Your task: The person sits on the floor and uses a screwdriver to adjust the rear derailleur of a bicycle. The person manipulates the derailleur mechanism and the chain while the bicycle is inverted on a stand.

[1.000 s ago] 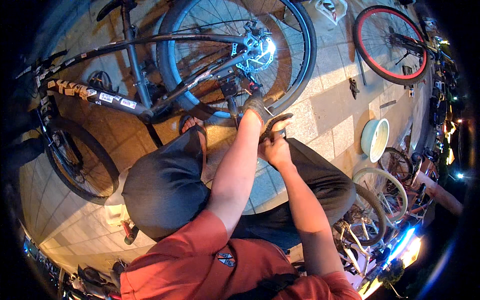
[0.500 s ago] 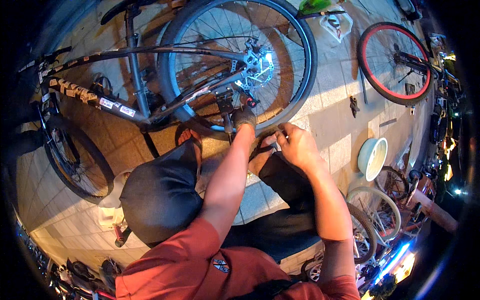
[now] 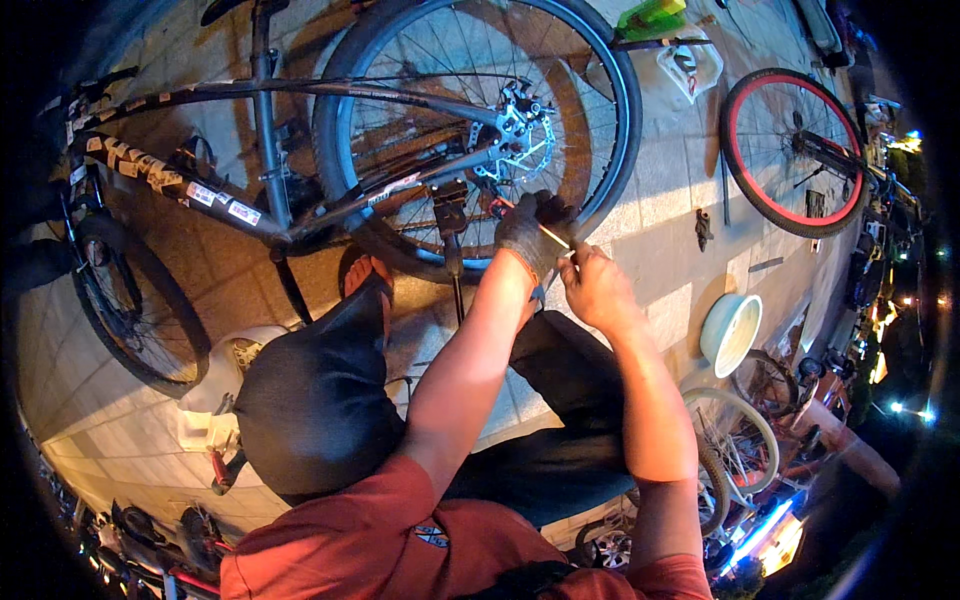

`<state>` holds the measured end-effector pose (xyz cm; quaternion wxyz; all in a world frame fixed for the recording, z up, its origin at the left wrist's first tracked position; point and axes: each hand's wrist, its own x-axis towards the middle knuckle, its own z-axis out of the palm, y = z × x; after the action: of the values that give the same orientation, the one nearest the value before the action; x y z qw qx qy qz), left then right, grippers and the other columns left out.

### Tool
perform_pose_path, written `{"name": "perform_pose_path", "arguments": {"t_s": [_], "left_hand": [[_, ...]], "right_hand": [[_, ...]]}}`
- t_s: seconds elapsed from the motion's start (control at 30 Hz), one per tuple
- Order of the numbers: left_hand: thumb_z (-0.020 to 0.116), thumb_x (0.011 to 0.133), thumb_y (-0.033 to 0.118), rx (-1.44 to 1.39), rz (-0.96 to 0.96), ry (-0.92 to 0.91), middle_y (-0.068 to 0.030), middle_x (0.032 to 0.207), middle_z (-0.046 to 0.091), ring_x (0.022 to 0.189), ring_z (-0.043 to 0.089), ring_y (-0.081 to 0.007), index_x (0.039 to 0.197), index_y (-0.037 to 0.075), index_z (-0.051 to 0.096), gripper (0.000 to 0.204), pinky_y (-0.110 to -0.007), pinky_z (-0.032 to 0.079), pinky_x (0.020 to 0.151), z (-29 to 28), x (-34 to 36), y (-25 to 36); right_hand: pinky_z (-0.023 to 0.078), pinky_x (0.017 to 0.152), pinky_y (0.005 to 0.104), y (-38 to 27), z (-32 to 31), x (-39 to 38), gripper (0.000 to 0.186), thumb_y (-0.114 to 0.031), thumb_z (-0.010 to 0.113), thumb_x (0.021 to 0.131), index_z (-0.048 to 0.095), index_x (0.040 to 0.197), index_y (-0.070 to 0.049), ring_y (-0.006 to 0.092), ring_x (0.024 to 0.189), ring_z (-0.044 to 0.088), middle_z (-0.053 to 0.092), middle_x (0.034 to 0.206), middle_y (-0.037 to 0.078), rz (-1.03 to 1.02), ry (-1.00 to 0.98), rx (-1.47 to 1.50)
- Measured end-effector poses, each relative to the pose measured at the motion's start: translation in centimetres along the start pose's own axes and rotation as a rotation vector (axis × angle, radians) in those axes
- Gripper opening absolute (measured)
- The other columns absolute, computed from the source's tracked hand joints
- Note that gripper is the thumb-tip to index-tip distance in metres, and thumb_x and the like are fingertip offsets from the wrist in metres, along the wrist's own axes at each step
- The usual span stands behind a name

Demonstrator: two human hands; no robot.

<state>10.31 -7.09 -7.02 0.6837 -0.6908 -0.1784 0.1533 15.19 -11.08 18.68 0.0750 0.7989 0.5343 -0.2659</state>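
Observation:
A bicycle with a black frame [image 3: 268, 150] stands in front of me. Its large rear wheel [image 3: 632, 110] carries a silver brake disc [image 3: 540, 150] at the hub. Low beside that wheel, my left hand [image 3: 528, 232], in a dark glove, is closed where a thin metal rod [image 3: 553, 238] meets its curled fingers. My bare right hand [image 3: 600, 290] pinches the rod's near end. The derailleur [image 3: 494, 205], with a red detail, lies just left of the glove. What the glove's fingers cover is hidden.
A black kickstand [image 3: 452, 240] reaches down left of my left forearm. To the right are a red-rimmed wheel [image 3: 733, 150], a pale round basin [image 3: 732, 335] and a small dark object [image 3: 703, 230] on the paving. A clear plastic bag [image 3: 692, 65] lies beyond. More bicycles stand at lower right.
My gloved left hand has moved right, away from beside the kickstand, to meet my right hand. The thin rod now shows between both hands. The whole view has shifted slightly.

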Motion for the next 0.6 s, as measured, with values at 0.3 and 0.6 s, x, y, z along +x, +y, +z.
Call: {"name": "perform_pose_path", "arguments": {"t_s": [0.3,0.6], "left_hand": [[0.057,0.104,0.03,1.189,0.705,0.47,-0.011,0.089,0.068,0.078,0.069,-0.0307,0.104,0.006,0.061,0.024,-0.046,0.06,0.074,5.1,1.7,-11.9],[0.065,0.1,0.023,2.037,0.87,0.15,-0.0113,0.092,0.073,0.081,0.071,-0.0241,0.106,0.004,0.068,0.021,-0.038,0.06,0.075,3.5,1.4,-7.9]], "right_hand": [[0.05,0.069,0.0533,-0.8,-2.4,3.1,0.033,-0.029,0.061,0.102,0.068,0.089,0.0,0.0498,0.084,0.065,0.066,0.088,0.028,-0.03,0.189,0.099],[0.051,0.072,0.0538,-2.4,-2.9,4.0,0.031,-0.032,0.059,0.102,0.068,0.095,-0.003,0.048,0.086,0.066,0.068,0.09,0.025,-0.023,0.186,0.0]]}}
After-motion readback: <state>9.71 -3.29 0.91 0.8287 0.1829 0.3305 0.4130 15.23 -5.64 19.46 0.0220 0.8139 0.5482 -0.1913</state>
